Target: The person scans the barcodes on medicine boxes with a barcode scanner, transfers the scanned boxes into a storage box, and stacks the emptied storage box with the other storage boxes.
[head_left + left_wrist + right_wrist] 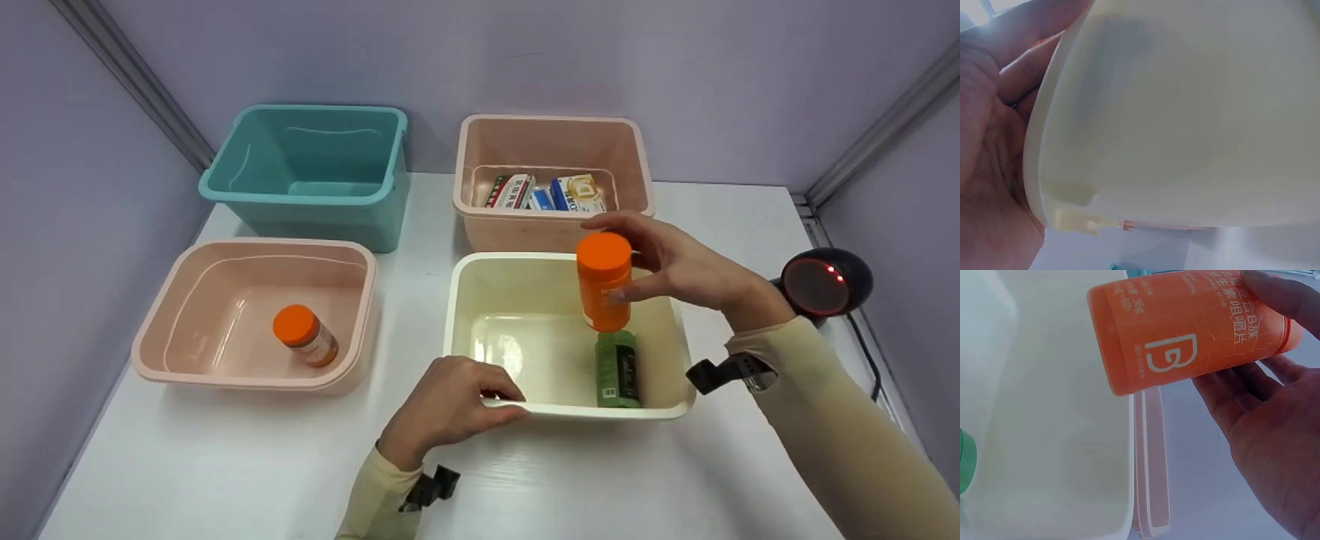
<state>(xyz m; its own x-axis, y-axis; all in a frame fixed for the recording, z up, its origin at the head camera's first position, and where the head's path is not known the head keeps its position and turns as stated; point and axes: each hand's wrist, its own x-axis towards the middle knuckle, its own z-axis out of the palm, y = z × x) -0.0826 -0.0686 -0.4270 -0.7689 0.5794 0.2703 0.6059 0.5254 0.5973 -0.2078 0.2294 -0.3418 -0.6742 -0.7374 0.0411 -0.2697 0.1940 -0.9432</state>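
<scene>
My right hand (679, 264) holds an orange bottle (603, 281) upright above the cream bin (480, 281), fingers and thumb curled round it. The right wrist view shows the same orange bottle (1185, 326) with white print, pinched by the fingers (1275, 295), over the cream bin (1044, 439). A green bottle (617, 369) lies flat inside the bin near its front right. My left hand (450, 405) grips the bin's front rim. In the left wrist view the palm (988, 169) wraps the cream bin's wall (1185, 112).
A pink bin (187, 367) at the left holds another orange-capped bottle (304, 335). A teal bin (247, 191) stands at the back left. A pink bin (472, 157) at the back holds several medicine boxes (544, 193). A black scanner (825, 285) sits at the right.
</scene>
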